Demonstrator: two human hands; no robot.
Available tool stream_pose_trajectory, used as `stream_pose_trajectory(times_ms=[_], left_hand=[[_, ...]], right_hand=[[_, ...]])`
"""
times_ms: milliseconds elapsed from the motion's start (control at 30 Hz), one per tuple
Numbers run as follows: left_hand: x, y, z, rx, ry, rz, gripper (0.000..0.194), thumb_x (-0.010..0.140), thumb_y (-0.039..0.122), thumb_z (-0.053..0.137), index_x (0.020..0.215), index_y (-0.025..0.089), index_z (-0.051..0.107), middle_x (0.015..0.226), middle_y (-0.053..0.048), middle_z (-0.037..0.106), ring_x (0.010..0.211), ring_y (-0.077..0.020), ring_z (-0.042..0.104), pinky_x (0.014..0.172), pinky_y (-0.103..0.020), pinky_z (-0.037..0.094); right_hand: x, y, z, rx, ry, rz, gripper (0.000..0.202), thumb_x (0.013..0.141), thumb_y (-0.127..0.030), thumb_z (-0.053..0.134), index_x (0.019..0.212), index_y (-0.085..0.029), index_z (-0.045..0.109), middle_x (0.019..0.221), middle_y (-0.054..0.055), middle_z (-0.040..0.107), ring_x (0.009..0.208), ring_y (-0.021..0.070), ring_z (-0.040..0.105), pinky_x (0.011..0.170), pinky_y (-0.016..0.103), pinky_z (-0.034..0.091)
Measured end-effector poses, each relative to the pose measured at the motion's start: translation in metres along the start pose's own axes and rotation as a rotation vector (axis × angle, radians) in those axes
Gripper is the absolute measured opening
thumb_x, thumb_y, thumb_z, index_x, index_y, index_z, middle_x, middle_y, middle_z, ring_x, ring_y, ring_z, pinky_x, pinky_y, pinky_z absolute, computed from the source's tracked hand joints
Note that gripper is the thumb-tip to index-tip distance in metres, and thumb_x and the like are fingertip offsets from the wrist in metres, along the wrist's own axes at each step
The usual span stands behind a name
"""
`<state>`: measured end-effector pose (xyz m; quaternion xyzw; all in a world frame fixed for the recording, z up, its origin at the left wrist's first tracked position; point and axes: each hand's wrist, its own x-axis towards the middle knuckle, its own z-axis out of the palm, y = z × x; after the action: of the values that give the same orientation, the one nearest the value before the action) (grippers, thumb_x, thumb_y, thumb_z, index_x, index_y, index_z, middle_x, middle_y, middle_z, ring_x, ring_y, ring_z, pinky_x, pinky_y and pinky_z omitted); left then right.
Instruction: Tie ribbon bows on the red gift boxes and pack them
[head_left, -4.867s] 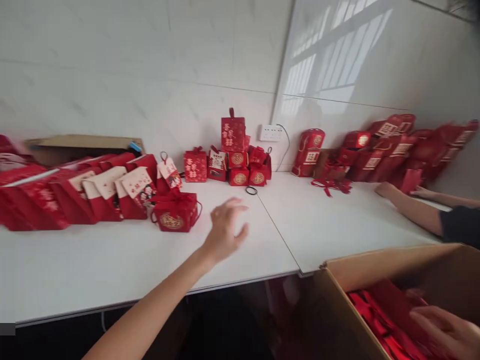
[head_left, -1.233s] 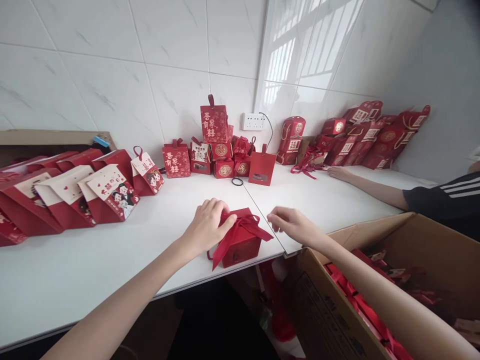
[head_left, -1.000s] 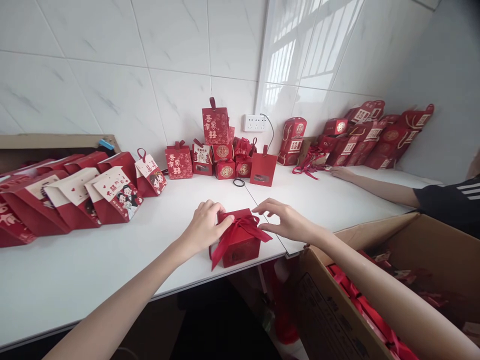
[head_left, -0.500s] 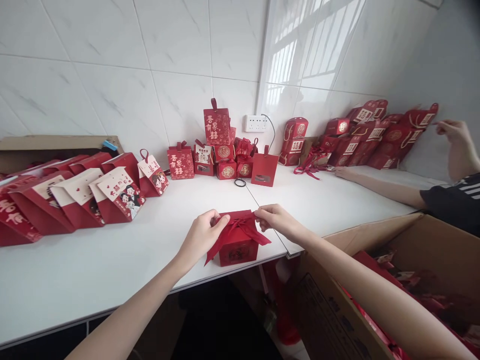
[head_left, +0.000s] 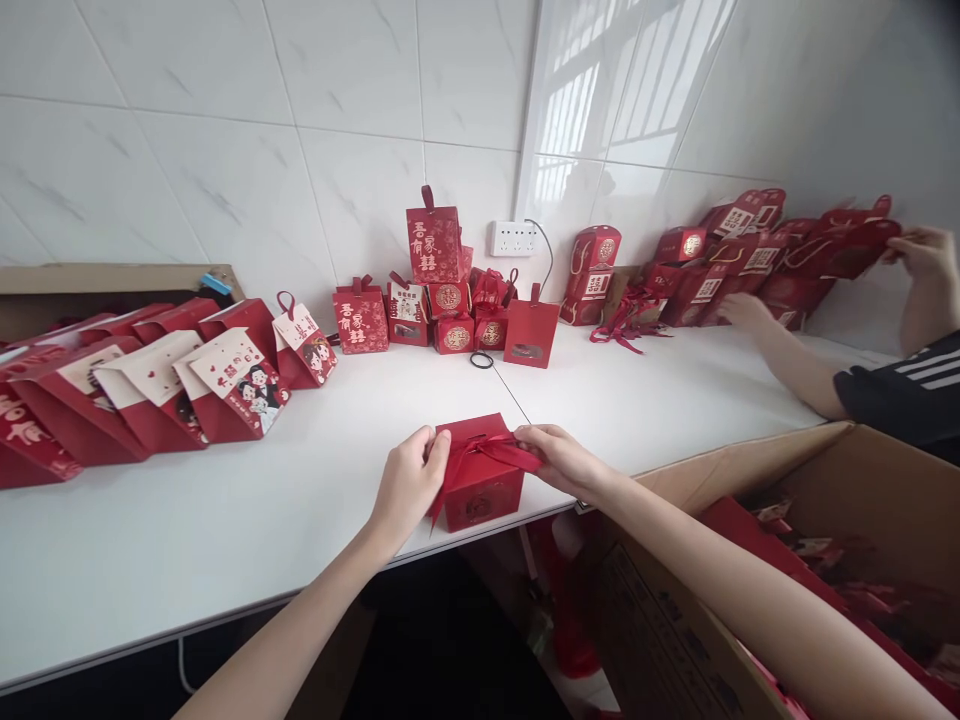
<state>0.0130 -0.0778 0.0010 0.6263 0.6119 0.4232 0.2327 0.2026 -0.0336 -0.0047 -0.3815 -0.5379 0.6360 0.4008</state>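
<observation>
Left hand (head_left: 409, 481) is pinching the square red card box (head_left: 484, 504), likely squashy, safest by its edges, at nine o'clock; right hand (head_left: 567, 461), its red cloth ribbon (head_left: 504, 452) at three.

At six o'clock, the left hand (head_left: 409, 485) hides part of the red box (head_left: 484, 503). At four, the carton (head_left: 645, 640) runs out of view, its lettering (head_left: 675, 615) illegible from here. At nine, the gift-bag row (head_left: 135, 395) is cut off. At three, a co-worker's nearer hand (head_left: 748, 316) is blurred.
</observation>
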Motion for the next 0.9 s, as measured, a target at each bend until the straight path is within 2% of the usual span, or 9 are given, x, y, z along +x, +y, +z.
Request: stream_pose_trajectory(times_ms=[100, 167, 300, 467, 567, 633, 733, 800, 900], left_hand=[[0.0, -0.001, 0.003, -0.021, 0.016, -0.004, 0.038, 0.085, 0.041, 0.038, 0.058, 0.02, 0.021, 0.052, 0.006, 0.021, 0.048, -0.0097, 0.024, 0.048, -0.024, 0.02], [0.0, -0.001, 0.004, -0.051, 0.014, -0.019, 0.038, 0.085, 0.042, 0.038, 0.058, 0.02, 0.022, 0.053, 0.006, 0.021, 0.049, -0.0096, 0.024, 0.048, -0.024, 0.02], [0.001, -0.003, 0.002, -0.155, -0.015, -0.078, 0.039, 0.082, 0.044, 0.042, 0.058, 0.02, 0.025, 0.054, 0.006, 0.024, 0.051, -0.0094, 0.027, 0.049, -0.023, 0.022], [0.001, -0.002, 0.0, -0.279, -0.046, -0.086, 0.041, 0.082, 0.048, 0.042, 0.057, 0.019, 0.027, 0.055, 0.005, 0.026, 0.052, -0.0096, 0.029, 0.051, -0.023, 0.025], [0.001, -0.004, 0.0, -0.247, -0.067, -0.077, 0.041, 0.081, 0.049, 0.045, 0.057, 0.019, 0.03, 0.054, 0.006, 0.028, 0.051, -0.0094, 0.03, 0.05, -0.023, 0.024], [0.002, -0.008, -0.001, -0.223, -0.078, -0.078, 0.041, 0.081, 0.049, 0.044, 0.058, 0.019, 0.03, 0.053, 0.006, 0.028, 0.051, -0.0095, 0.03, 0.049, -0.023, 0.024], [0.005, -0.014, -0.009, -0.202, -0.071, -0.076, 0.039, 0.082, 0.048, 0.043, 0.058, 0.02, 0.033, 0.053, 0.005, 0.032, 0.051, -0.0105, 0.035, 0.051, -0.023, 0.029], [0.011, -0.013, -0.018, -0.164, -0.028, -0.027, 0.031, 0.082, 0.044, 0.045, 0.064, 0.019, 0.044, 0.061, 0.003, 0.045, 0.059, -0.0127, 0.046, 0.058, -0.024, 0.038], [0.023, -0.003, -0.027, -0.037, -0.044, 0.182, 0.021, 0.082, 0.038, 0.046, 0.081, 0.02, 0.059, 0.089, -0.002, 0.059, 0.087, -0.0181, 0.055, 0.082, -0.031, 0.043]], right_hand=[[-0.002, 0.001, 0.002, 0.213, 0.053, 0.124, 0.029, 0.059, -0.033, 0.067, 0.054, -0.018, 0.042, 0.052, -0.007, 0.037, 0.052, 0.0066, 0.036, 0.058, 0.024, 0.037], [-0.003, 0.003, 0.002, 0.244, 0.077, 0.143, 0.029, 0.058, -0.032, 0.067, 0.053, -0.018, 0.042, 0.051, -0.007, 0.036, 0.051, 0.006, 0.034, 0.057, 0.023, 0.037], [-0.003, 0.003, -0.003, 0.207, 0.049, 0.148, 0.031, 0.058, -0.036, 0.069, 0.053, -0.017, 0.045, 0.05, -0.007, 0.038, 0.051, 0.007, 0.037, 0.056, 0.023, 0.037], [-0.001, 0.005, -0.007, 0.116, 0.003, 0.137, 0.041, 0.067, -0.056, 0.062, 0.062, -0.016, 0.052, 0.057, -0.004, 0.047, 0.055, 0.0097, 0.043, 0.057, 0.025, 0.038], [0.0, 0.007, -0.007, 0.028, -0.009, 0.094, 0.039, 0.069, -0.053, 0.063, 0.067, -0.015, 0.056, 0.058, -0.004, 0.047, 0.056, 0.0088, 0.043, 0.059, 0.024, 0.036], [-0.001, 0.005, -0.009, -0.015, -0.012, 0.123, 0.038, 0.067, -0.051, 0.065, 0.063, -0.015, 0.054, 0.054, -0.005, 0.044, 0.053, 0.0083, 0.042, 0.058, 0.025, 0.037], [-0.008, -0.001, -0.015, -0.106, 0.051, 0.139, 0.043, 0.067, -0.055, 0.062, 0.055, -0.017, 0.049, 0.051, -0.006, 0.041, 0.05, 0.0082, 0.041, 0.058, 0.027, 0.038], [-0.016, -0.007, -0.019, -0.185, 0.071, 0.115, 0.048, 0.069, -0.063, 0.056, 0.058, -0.016, 0.051, 0.05, -0.005, 0.042, 0.05, 0.0093, 0.043, 0.058, 0.028, 0.039], [-0.028, -0.017, -0.018, -0.369, 0.014, 0.08, 0.055, 0.072, -0.069, 0.047, 0.061, -0.016, 0.053, 0.052, -0.002, 0.047, 0.053, 0.0111, 0.046, 0.06, 0.028, 0.037]])
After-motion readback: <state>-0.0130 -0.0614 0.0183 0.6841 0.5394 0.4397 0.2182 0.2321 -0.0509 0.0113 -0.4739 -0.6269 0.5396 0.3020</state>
